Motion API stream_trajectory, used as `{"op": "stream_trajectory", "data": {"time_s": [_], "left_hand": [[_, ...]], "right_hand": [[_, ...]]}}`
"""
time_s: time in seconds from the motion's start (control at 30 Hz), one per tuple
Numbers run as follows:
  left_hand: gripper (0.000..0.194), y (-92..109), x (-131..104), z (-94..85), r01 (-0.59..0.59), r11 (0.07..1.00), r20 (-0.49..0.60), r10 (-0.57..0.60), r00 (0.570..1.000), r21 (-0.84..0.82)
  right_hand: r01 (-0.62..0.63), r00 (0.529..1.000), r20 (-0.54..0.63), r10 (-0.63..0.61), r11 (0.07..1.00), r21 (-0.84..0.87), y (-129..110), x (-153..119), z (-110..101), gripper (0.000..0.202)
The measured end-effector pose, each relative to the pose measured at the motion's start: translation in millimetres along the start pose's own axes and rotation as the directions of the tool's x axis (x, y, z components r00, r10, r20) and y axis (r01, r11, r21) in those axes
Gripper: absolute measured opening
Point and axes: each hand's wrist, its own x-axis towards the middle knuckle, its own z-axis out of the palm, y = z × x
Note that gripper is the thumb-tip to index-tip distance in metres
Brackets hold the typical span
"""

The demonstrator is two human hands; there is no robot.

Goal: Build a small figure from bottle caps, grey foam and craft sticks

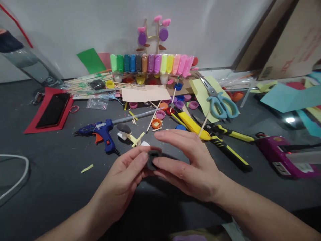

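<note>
A small dark grey lump (152,161), which looks like modelling clay, is held between both hands above the dark table. My left hand (127,170) pinches it from the left, thumb on top. My right hand (190,167) presses its right side with fingertips, while another finger is raised above. A thin wooden stick (204,123) rises from behind my right hand; its lower end is hidden. Just beyond my left hand lie a dark grey oval piece (123,128) and yellow strips (138,139). White pieces there are partly covered by my fingers.
A blue glue gun (106,134) lies left of the hands. Behind are coloured caps (160,114), a yellow cutter (193,125) and clay packets (151,63). Scissors (220,102), pliers (230,152) and a purple device (283,157) lie right; a phone (53,109) lies left.
</note>
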Motion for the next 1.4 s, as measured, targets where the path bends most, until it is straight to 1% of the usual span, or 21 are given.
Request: {"op": "stream_trajectory", "data": {"time_s": [0.07,0.2,0.37,0.47,0.6,0.67,0.7,0.77,0.87,0.93,1.03,1.2,1.3,1.4], "left_hand": [[0.022,0.2,0.1,1.1,-0.019,0.999,-0.002,0.020,1.000,0.025],[0.022,1.2,1.7,1.5,-0.042,0.996,0.009,0.041,0.999,0.074],[0.024,1.1,2.2,1.6,-0.036,0.996,0.028,0.034,0.999,0.086],[0.022,1.0,1.3,2.2,-0.048,0.995,0.036,0.045,0.998,0.087],[0.021,1.0,0.0,2.2,-0.017,0.999,0.020,0.016,1.000,0.052],[0.021,0.9,-0.6,1.9,0.000,0.999,0.004,0.000,1.000,0.039],[0.021,0.9,-0.8,1.8,-0.001,0.999,-0.002,0.001,1.000,0.037],[0.021,0.8,-0.9,1.3,-0.004,0.999,-0.003,0.004,1.000,0.046],[0.021,-0.2,-0.3,0.0,0.011,0.988,-0.016,-0.009,1.000,0.151],[0.022,-1.2,0.0,-1.1,0.003,0.966,-0.036,0.007,0.999,0.258],[0.025,-2.2,-0.7,-2.1,-0.027,0.918,-0.060,0.055,0.997,0.397],[0.045,1.5,-3.0,2.0,0.000,0.804,-0.123,0.092,0.988,0.595],[0.045,3.3,-3.2,5.0,-0.021,0.763,-0.122,0.130,0.984,0.646],[0.047,2.3,-2.9,4.3,-0.023,0.762,-0.115,0.128,0.985,0.647]], "right_hand": [[0.001,1.000,0.004,0.000,1.000,-0.016,-0.6,1.7,-0.1,0.007],[-0.005,1.000,0.000,0.005,1.000,-0.024,-2.5,3.4,0.4,0.011],[-0.001,1.000,0.003,0.001,1.000,0.011,-2.0,2.9,1.6,0.010],[0.002,1.000,0.001,-0.002,1.000,0.014,-0.6,2.8,1.4,0.010],[0.009,1.000,0.010,-0.009,1.000,0.017,1.3,2.5,0.4,0.008],[0.019,1.000,0.021,-0.020,0.998,0.062,1.9,2.3,-0.6,0.007],[0.014,1.000,0.021,-0.016,0.995,0.099,1.9,2.2,-1.3,0.011],[-0.039,0.999,0.012,0.037,0.984,0.176,1.7,2.2,-2.5,0.019],[-0.175,0.984,0.016,0.176,0.958,0.226,1.2,3.0,-3.4,0.019],[-0.218,0.976,0.046,0.214,0.947,0.234,1.4,4.1,-3.3,0.016],[-0.224,0.974,0.101,0.204,0.938,0.266,2.2,5.9,-2.8,0.013],[-0.230,0.970,0.137,0.199,0.935,0.270,2.0,7.1,-3.3,0.012],[-0.217,0.972,0.145,0.184,0.942,0.255,1.2,7.0,-3.9,0.012],[-0.209,0.974,0.135,0.181,0.948,0.240,0.7,6.7,-3.9,0.012]]}}
